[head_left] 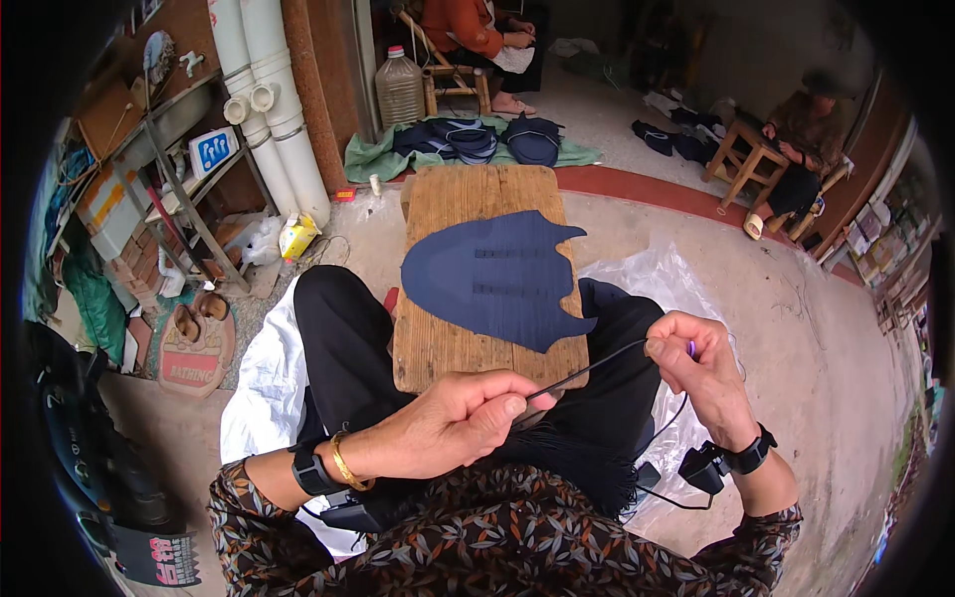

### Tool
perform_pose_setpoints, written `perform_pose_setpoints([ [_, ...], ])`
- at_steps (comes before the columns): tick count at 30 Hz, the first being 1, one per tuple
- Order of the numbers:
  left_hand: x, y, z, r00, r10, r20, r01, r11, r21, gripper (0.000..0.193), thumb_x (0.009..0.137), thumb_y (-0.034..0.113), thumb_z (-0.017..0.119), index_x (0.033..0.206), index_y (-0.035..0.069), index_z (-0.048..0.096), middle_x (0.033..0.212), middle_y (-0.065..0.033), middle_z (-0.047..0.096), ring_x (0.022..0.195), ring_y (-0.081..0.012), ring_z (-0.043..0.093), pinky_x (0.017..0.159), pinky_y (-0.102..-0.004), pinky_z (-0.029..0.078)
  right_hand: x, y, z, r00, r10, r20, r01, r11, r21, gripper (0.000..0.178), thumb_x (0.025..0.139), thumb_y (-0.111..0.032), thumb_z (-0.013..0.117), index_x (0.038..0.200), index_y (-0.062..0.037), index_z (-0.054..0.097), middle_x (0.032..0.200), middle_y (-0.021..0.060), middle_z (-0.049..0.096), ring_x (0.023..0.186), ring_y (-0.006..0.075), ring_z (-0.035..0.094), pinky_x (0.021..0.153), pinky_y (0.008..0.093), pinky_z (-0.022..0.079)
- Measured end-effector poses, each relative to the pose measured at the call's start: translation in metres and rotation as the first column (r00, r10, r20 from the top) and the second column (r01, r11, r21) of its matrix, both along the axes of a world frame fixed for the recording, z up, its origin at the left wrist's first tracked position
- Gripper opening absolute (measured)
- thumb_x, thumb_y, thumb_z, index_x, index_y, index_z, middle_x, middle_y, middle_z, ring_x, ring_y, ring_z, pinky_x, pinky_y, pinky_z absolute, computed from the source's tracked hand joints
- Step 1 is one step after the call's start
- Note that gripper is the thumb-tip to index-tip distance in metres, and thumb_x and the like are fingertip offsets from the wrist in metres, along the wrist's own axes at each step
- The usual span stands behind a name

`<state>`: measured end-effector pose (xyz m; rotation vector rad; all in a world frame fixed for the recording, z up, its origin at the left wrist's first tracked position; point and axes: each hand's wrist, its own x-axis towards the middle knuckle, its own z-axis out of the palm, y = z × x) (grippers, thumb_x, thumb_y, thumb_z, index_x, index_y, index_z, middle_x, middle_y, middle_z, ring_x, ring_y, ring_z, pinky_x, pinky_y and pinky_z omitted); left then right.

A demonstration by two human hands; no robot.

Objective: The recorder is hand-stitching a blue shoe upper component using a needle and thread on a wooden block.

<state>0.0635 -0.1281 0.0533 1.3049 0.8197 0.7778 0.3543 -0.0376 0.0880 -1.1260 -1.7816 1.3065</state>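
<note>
A thin black cord runs taut between my hands, above my lap. My left hand pinches one end of the stretch between thumb and forefinger. My right hand is closed on the other end, higher up and to the right. A small purple bit shows at its fingers; I cannot make out what it is. Beyond my hands a navy fabric piece lies flat on a wooden bench. It has a rounded left end, a notched right edge and two dark strips; neither hand touches it.
My black-trousered knees flank the bench, with clear plastic sheeting at the right. Navy pieces lie on a green cloth beyond it. Two people sit farther back, one on a bamboo chair. White pipes and a cluttered shelf stand left.
</note>
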Motion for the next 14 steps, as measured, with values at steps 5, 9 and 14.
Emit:
perform_pose_setpoints([
  [5,-0.029,-0.006,0.018,0.914,0.178,-0.363,-0.035,0.93,0.367,0.029,0.106,0.022,0.052,0.091,0.001,0.066,0.087,-0.0063,0.067,0.072,-0.0096,0.06,0.067,-0.0271,0.049,0.051,0.03,-0.037,0.964,-0.246,-0.105,0.246,0.969,-0.009,0.016,0.096,-0.015,0.063,0.081,-0.007,0.065,0.059,-0.0077,0.048,0.051,-0.0001,0.038,0.047,0.0191,0.026],
  [9,-0.037,-0.011,0.038,0.976,0.142,0.162,-0.188,0.93,0.316,0.047,0.105,0.033,0.05,0.074,0.002,0.064,0.122,-0.0234,0.062,0.07,-0.0179,0.06,0.071,-0.0304,0.05,0.067,0.028,-0.079,0.926,-0.377,-0.016,0.372,0.918,-0.139,0.014,0.092,-0.009,0.062,0.079,-0.0061,0.066,0.059,-0.0062,0.051,0.049,0.0006,0.038,0.046,0.0198,0.026],
  [14,-0.038,-0.004,0.047,0.757,0.099,0.646,-0.259,0.953,0.158,0.051,0.106,0.043,0.044,0.089,0.0,0.066,0.129,-0.0275,0.058,0.076,-0.0194,0.058,0.071,-0.0309,0.048,0.039,0.005,-0.125,0.992,0.005,0.129,0.01,0.993,-0.116,0.012,0.092,-0.007,0.066,0.081,-0.0033,0.068,0.064,-0.0038,0.058,0.06,0.0023,0.05,0.053,0.0219,0.039],
])
